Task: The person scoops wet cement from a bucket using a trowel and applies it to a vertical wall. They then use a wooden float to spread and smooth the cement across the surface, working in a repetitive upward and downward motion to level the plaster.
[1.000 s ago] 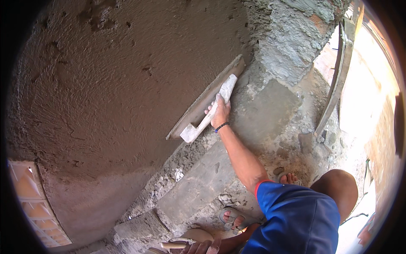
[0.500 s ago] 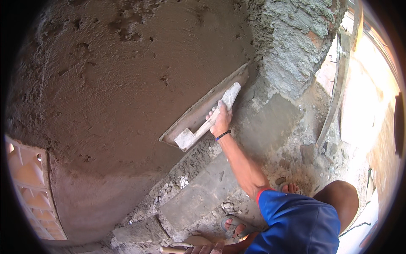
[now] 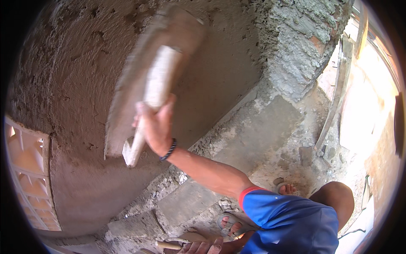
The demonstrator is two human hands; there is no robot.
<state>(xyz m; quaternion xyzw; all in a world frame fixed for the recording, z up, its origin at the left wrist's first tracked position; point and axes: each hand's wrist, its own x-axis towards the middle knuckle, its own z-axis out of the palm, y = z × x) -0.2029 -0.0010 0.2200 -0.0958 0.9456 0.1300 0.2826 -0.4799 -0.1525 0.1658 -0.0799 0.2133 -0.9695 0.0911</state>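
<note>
My right hand is closed around the pale, mortar-crusted handle of a plastering float. The float's long rectangular blade is smeared by motion and slants up and to the right in front of the wet grey-brown plaster. I cannot tell whether the blade's whole face touches the wall. At the lower edge, my left hand is curled, partly cut off by the frame, beside a tool with a light wooden handle. The rest of that tool is mostly hidden.
A pale openwork vent block borders the plaster at left. Rough mortar covers a column at upper right. Below run a cement-smeared ledge and rubble by my sandalled feet. A bent wooden strip leans at right.
My right hand has carried the float up and left, away from the wall's lower edge. The float now stands more upright. My left hand stays low, nearly in place.
</note>
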